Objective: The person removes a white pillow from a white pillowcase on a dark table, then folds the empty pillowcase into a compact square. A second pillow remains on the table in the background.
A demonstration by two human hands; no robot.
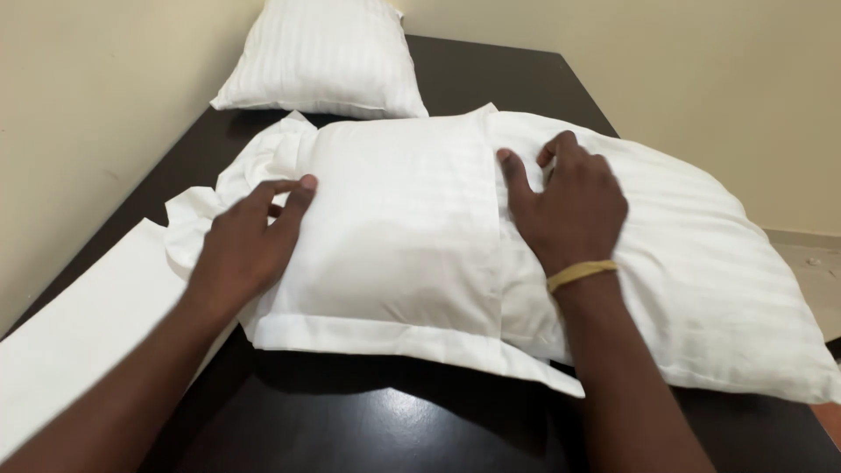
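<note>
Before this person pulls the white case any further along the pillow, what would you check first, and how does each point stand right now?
1. Left hand rests flat on the white striped pillowcase: ok.
2. Right hand presses the white striped pillow at the case's open edge: ok.
3. Case covers the whole pillow: not ok, the right part is bare.
4. Closed end sits smooth: not ok, it is bunched.
5. Dark wooden table bears the pillow fully: cannot tell.
6. Second white pillow lies apart: ok.
</note>
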